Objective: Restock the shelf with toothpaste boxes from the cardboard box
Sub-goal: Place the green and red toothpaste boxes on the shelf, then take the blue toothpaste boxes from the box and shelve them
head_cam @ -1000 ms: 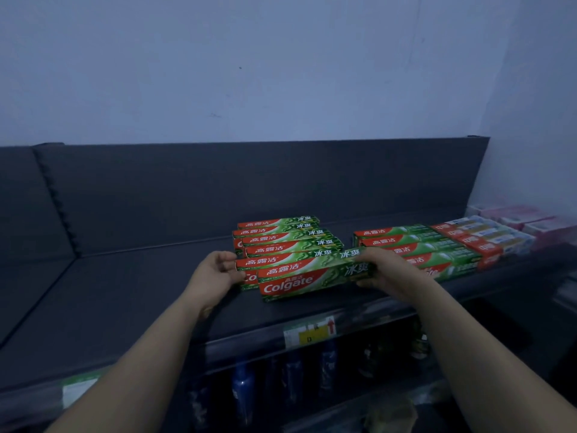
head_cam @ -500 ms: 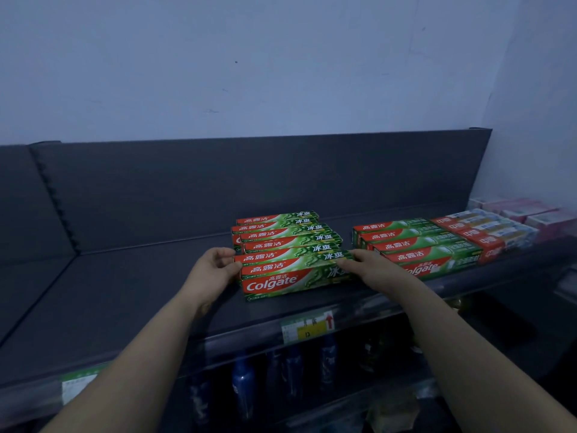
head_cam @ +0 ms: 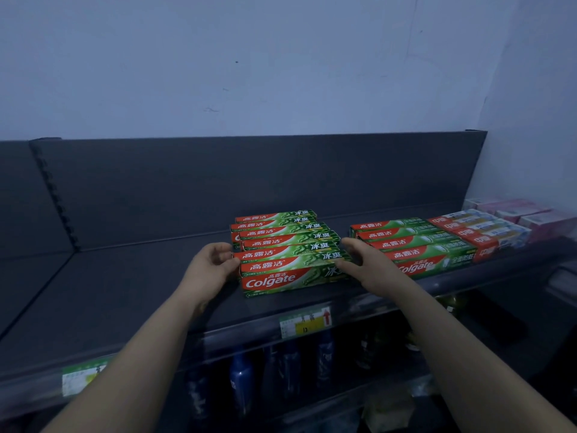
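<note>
Grip, left hand [head_cam: 215,265]: fingers curled round the left end of the front toothpaste box [head_cam: 290,278].
Grip, right hand [head_cam: 359,260]: thumb above, fingers over the right end of the same box.
Place, front toothpaste box: flat on the shelf [head_cam: 125,292], near its front edge, against the left green stack [head_cam: 281,235].
Done: two green groups shelved; front box seemingly seated, not yet let go.
Left: release; likely more rows, room showing left of the stack; cardboard box out of view, remaining stock unknown.
Count, bottles [head_cam: 240,379] on the lower shelf: at least four, dim.
Count, tags: two, yellow price tag [head_cam: 304,323] and green price tag [head_cam: 81,378].
Count, left green stack: six tops showing, front box included; under layers hidden.
Count, right green group [head_cam: 412,242]: four tops.
Count, red boxes [head_cam: 462,234]: four or five.
Count, pink boxes [head_cam: 515,214], far right: several, blurred.
</note>
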{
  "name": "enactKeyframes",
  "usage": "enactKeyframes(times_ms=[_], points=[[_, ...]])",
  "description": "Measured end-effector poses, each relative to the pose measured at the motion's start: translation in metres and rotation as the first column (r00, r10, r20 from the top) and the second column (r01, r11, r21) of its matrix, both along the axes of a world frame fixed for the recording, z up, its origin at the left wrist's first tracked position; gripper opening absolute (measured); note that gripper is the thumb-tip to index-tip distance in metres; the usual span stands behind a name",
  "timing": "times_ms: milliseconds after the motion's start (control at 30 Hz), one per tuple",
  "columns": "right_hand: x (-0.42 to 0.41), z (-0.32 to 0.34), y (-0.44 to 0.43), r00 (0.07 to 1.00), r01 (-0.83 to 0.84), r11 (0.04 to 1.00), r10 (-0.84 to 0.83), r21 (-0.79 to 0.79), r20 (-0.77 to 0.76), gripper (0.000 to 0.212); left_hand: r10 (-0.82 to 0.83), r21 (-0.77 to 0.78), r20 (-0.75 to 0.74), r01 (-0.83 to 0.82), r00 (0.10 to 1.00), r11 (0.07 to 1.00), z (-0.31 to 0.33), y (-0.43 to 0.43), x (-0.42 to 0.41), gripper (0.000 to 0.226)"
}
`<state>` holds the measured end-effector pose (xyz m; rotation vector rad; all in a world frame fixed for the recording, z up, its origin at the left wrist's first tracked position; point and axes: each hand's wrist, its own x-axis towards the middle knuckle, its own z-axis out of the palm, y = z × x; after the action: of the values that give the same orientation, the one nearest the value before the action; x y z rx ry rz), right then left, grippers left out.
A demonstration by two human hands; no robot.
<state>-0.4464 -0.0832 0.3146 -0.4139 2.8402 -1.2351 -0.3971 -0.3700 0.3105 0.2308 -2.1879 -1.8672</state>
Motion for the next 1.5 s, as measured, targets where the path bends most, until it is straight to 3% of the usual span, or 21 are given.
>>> enactKeyframes(times_ms=[200,400,633,833,1167,1367,1500], points=[[0.026,0.01,0.003,0.983,0.071,0.997,-0.07,0.001,-0.171,0.059,0.013,-0.205,-0.138,-0.042,0.99,0.978,0.012,0.001,0.023,0.023],[0.078,0.014,0.005,0.959,0.169,0.985,-0.17,-0.027,-0.226,0.051,-0.145,-0.208,-0.238,0.095,0.96,0.973,0.019,0.007,0.043,0.021],[0.163,-0.008,0.005,0.913,0.351,0.927,-0.371,-0.136,-0.171,0.045,-0.382,-0.241,-0.214,0.331,0.899,0.912,0.005,0.022,0.079,0.017],[0.259,-0.048,0.001,0.844,0.52,0.843,-0.532,-0.14,-0.068,0.04,-0.603,-0.237,-0.067,0.574,0.795,0.784,-0.034,0.047,0.124,0.014],[0.452,-0.133,0.018,0.543,0.838,0.545,-0.828,-0.026,0.14,0.038,-0.843,-0.237,0.22,0.865,0.491,0.442,-0.131,0.116,0.222,0.015],[0.564,-0.168,0.032,0.318,0.942,0.334,-0.92,0.031,0.231,0.036,-0.902,-0.261,0.312,0.94,0.299,0.221,-0.175,0.172,0.289,0.017],[0.631,-0.195,0.042,0.185,0.977,0.209,-0.935,0.049,0.302,0.034,-0.901,-0.227,0.378,0.965,0.212,0.132,-0.201,0.203,0.334,0.016]])
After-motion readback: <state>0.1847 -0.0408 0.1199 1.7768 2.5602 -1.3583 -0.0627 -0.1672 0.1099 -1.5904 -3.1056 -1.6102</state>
